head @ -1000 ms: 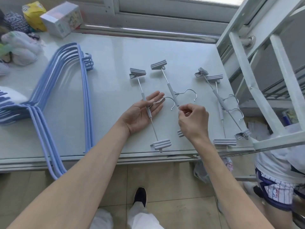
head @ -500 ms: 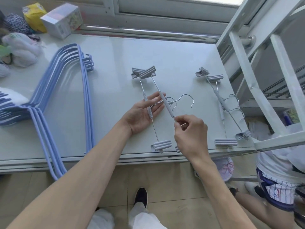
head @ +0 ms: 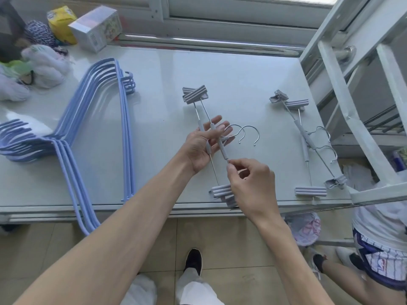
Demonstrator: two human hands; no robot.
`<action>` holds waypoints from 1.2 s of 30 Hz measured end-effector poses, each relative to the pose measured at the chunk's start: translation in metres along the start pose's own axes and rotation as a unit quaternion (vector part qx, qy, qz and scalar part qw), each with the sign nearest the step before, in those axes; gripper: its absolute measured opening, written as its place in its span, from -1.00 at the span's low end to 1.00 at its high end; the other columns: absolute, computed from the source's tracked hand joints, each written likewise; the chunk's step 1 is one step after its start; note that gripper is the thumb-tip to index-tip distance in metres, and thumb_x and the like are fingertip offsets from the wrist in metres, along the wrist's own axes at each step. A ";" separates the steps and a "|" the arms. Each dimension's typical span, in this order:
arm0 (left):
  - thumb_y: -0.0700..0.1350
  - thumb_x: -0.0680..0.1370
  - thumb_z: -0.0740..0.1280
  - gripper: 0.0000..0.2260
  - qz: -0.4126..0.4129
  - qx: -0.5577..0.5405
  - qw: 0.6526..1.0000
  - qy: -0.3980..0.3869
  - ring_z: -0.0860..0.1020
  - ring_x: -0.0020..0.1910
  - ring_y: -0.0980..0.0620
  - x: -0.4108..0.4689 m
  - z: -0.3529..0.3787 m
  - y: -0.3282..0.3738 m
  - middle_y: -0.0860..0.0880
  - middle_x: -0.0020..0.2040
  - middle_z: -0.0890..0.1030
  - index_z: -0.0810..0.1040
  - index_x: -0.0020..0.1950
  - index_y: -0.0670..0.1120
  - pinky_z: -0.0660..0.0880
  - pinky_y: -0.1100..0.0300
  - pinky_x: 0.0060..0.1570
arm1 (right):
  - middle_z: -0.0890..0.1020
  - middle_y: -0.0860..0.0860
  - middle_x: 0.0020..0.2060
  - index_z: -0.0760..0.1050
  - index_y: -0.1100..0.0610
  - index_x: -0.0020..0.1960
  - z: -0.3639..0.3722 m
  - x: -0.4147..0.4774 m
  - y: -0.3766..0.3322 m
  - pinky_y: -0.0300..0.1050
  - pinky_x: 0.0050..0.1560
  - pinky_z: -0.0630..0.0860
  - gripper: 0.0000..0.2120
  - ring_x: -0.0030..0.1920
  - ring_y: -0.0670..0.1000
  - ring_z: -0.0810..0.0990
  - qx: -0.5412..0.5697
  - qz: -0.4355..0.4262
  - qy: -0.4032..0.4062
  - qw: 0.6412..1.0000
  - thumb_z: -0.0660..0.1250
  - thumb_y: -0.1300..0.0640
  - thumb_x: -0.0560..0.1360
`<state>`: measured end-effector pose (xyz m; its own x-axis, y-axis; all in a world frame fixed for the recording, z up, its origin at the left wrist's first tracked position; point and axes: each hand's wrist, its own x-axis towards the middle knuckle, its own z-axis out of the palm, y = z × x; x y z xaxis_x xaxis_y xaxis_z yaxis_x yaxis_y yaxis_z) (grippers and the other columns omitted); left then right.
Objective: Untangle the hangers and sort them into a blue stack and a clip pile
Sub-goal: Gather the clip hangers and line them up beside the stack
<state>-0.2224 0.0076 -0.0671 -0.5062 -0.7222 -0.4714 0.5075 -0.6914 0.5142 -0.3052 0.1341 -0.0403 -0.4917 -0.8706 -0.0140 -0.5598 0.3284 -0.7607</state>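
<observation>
Two grey clip hangers (head: 222, 150) crossed, left hand (head: 198, 151) grip clamping one, right hand (head: 251, 183) pinching other's rod

Both bare forearms reach from the bottom edge toward the frame's centre. The left hand (head: 201, 149) lies palm up, its thumb pinning the clip hangers (head: 222, 148). The right hand (head: 251, 181) curls, thumb and forefinger pinching one rod.

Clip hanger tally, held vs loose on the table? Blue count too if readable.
Held clip hangers, left hand and right hand: 2
Loose clip hangers, right side: 2
Total: 4
Blue hangers: overlapped, cannot count.
</observation>
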 end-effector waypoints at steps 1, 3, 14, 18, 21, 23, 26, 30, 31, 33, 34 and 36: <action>-0.41 0.54 0.29 -0.73 -0.005 -0.004 1.000 0.000 0.67 -0.04 -0.08 0.000 0.001 0.001 -0.19 0.11 0.62 0.51 0.20 -0.21 0.65 0.08 -0.08 | 0.63 -0.13 -0.34 0.66 0.07 -0.17 -0.005 0.002 0.001 -0.34 -0.27 0.44 -0.86 -0.34 -0.14 0.55 0.008 0.004 -0.010 1.000 0.35 0.12 0.51; -0.42 0.54 0.28 -0.74 -0.016 -0.010 1.000 -0.001 0.68 -0.08 -0.07 0.001 0.002 0.003 -0.19 0.08 0.62 0.50 0.19 -0.22 0.65 0.09 -0.11 | 0.59 -0.16 -0.44 0.63 0.09 -0.24 -0.021 0.008 0.005 -0.23 -0.27 0.45 -0.78 -0.37 -0.13 0.54 0.014 0.012 -0.007 1.000 0.33 0.06 0.54; -0.38 0.56 0.27 -0.70 -0.044 -0.011 0.999 -0.009 0.63 0.06 -0.09 0.003 0.009 0.004 -0.17 0.07 0.63 0.46 0.30 -0.27 0.63 -0.01 -0.02 | 0.64 0.22 0.01 0.60 0.24 0.16 -0.120 0.066 0.073 0.01 0.16 0.45 -0.74 0.04 0.20 0.56 -0.159 0.104 0.128 0.973 0.32 0.20 0.50; -0.36 0.54 0.30 -0.75 -0.053 -0.002 0.998 -0.016 0.63 0.07 -0.09 0.003 0.014 0.002 -0.18 0.04 0.63 0.48 0.22 -0.25 0.63 -0.01 -0.03 | 0.63 0.20 0.06 0.57 0.24 0.20 -0.124 0.079 0.083 0.03 0.17 0.46 -0.70 0.09 0.20 0.56 -0.189 0.124 0.083 0.970 0.33 0.13 0.52; -0.37 0.53 0.34 -0.69 -0.057 0.015 0.998 -0.015 0.64 0.06 -0.09 0.003 0.018 0.001 -0.18 0.08 0.62 0.47 0.26 -0.25 0.63 -0.01 -0.03 | 0.67 0.17 -0.03 0.61 0.22 0.10 -0.121 0.091 0.084 -0.05 0.06 0.48 -0.76 0.00 0.17 0.61 -0.193 0.121 0.063 0.972 0.34 0.11 0.51; -0.37 0.52 0.34 -0.67 -0.059 0.018 0.998 -0.013 0.64 0.06 -0.08 0.005 0.019 0.000 -0.18 0.09 0.63 0.46 0.29 -0.25 0.64 0.00 -0.04 | 0.68 0.19 -0.09 0.63 0.22 0.01 -0.118 0.099 0.086 -0.04 0.06 0.49 -0.79 -0.03 0.16 0.62 -0.199 0.115 0.046 0.972 0.36 0.10 0.49; -0.38 0.53 0.32 -0.64 -0.063 0.013 0.998 -0.014 0.63 0.08 -0.09 0.007 0.020 -0.001 -0.18 0.09 0.63 0.44 0.32 -0.24 0.63 0.00 -0.02 | 0.68 0.20 -0.11 0.64 0.21 -0.05 -0.114 0.110 0.088 0.01 0.10 0.51 -0.80 -0.02 0.19 0.62 -0.204 0.120 0.028 0.971 0.36 0.09 0.48; -0.44 0.51 0.31 -0.61 -0.059 0.021 0.998 -0.026 0.62 0.09 -0.11 0.009 0.021 0.000 -0.18 0.12 0.63 0.44 0.32 -0.23 0.63 0.01 -0.01 | 0.68 0.20 -0.11 0.67 0.18 -0.05 -0.114 0.121 0.086 0.02 0.11 0.51 -0.83 0.01 0.21 0.60 -0.214 0.117 0.014 0.970 0.36 0.11 0.48; -0.45 0.50 0.30 -0.61 -0.058 0.023 0.998 -0.028 0.62 0.09 -0.11 0.009 0.021 0.000 -0.18 0.13 0.62 0.44 0.31 -0.23 0.63 0.00 -0.01 | 0.68 0.20 -0.13 0.67 0.18 -0.06 -0.115 0.122 0.086 0.01 0.10 0.50 -0.84 0.01 0.21 0.61 -0.214 0.117 0.013 0.970 0.37 0.12 0.48; -0.46 0.50 0.29 -0.62 -0.058 0.026 0.998 -0.028 0.62 0.09 -0.11 0.010 0.022 0.001 -0.19 0.15 0.62 0.45 0.30 -0.23 0.63 0.00 -0.01 | 0.69 0.20 -0.15 0.68 0.22 -0.09 -0.115 0.123 0.086 -0.04 0.06 0.48 -0.85 -0.01 0.19 0.61 -0.214 0.118 0.014 0.970 0.38 0.15 0.48; -0.45 0.51 0.29 -0.63 -0.059 0.026 0.998 -0.027 0.62 0.08 -0.11 0.010 0.022 0.001 -0.19 0.15 0.62 0.45 0.30 -0.23 0.63 0.00 -0.01 | 0.69 0.20 -0.17 0.68 0.23 -0.10 -0.114 0.123 0.086 -0.06 0.04 0.48 -0.85 -0.02 0.19 0.62 -0.211 0.118 0.020 0.970 0.38 0.17 0.47; -0.45 0.52 0.29 -0.63 -0.059 0.025 0.998 -0.023 0.62 0.08 -0.10 0.012 0.022 0.002 -0.18 0.14 0.62 0.45 0.30 -0.23 0.63 -0.01 0.00 | 0.69 0.20 -0.18 0.68 0.24 -0.12 -0.111 0.121 0.084 -0.07 0.04 0.49 -0.87 -0.04 0.17 0.63 -0.197 0.117 0.044 0.972 0.38 0.20 0.45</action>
<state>-0.2426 -0.0018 -0.0562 -0.5929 -0.6333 -0.4975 0.4083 -0.7688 0.4921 -0.4856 0.0967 -0.0341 -0.6821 -0.7260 -0.0872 -0.6291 0.6434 -0.4362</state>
